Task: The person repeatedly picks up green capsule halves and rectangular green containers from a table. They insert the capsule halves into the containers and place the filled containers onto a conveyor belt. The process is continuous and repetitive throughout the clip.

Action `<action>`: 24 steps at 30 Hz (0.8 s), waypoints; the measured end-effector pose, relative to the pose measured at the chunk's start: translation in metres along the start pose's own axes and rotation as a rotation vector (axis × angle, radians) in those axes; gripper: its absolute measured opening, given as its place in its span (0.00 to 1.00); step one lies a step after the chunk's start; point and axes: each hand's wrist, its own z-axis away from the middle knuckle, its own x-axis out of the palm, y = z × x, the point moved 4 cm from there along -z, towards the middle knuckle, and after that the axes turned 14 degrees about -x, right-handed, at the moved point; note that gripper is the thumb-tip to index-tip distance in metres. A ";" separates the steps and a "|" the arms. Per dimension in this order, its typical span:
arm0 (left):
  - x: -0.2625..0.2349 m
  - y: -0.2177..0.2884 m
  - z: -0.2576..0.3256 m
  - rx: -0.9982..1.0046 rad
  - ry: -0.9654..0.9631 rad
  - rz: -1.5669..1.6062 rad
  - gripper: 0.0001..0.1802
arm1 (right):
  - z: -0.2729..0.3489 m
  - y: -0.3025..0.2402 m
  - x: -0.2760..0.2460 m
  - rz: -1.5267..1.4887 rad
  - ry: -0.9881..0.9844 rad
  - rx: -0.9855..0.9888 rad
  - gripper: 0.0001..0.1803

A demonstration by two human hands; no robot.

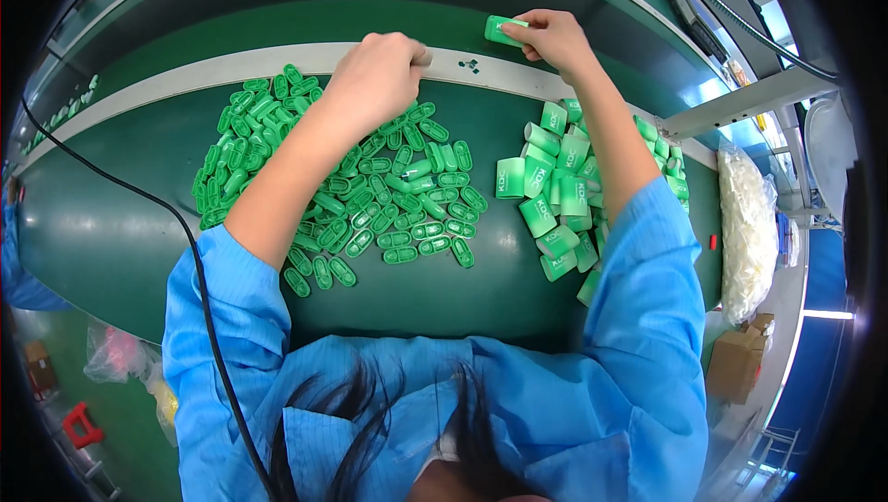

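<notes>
My right hand (pixel 555 39) is at the far side of the bench, its thumb and fingers pinching a small green plastic case (pixel 498 30) with white print. The case is above the green belt beyond the white rail. At the rail, my left hand (pixel 381 72) is closed with fingers curled; whatever they hold, if anything, is hidden. Below and around my left forearm spreads a pile of green oval plastic shells (pixel 379 192). Several green and white printed sleeves (pixel 555 187) lie heaped under my right forearm, which covers part of them.
The white rail (pixel 518 84) runs across the far edge of the dark green bench (pixel 435 303), with tiny dark pieces (pixel 469 65) on it. A black cable (pixel 199 271) crosses at left. A metal arm (pixel 740 113) and a plastic bag of white parts (pixel 747 234) stand at right.
</notes>
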 end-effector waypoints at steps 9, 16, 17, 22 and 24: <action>0.001 -0.010 0.031 -0.018 -0.009 -0.087 0.12 | 0.049 -0.050 -0.009 0.293 -0.227 -0.275 0.22; 0.018 0.006 0.034 0.251 0.023 -0.304 0.11 | 0.163 -0.085 0.021 0.515 -0.328 -0.587 0.19; 0.020 0.009 0.035 0.269 0.043 -0.329 0.12 | 0.164 -0.086 0.020 0.458 -0.319 -0.557 0.18; 0.012 0.026 0.041 0.230 0.160 -0.065 0.13 | 0.139 -0.074 0.009 -0.452 -0.076 -0.178 0.14; 0.007 0.032 0.041 0.100 0.040 0.248 0.15 | 0.132 -0.071 0.011 -0.661 -0.050 -0.066 0.18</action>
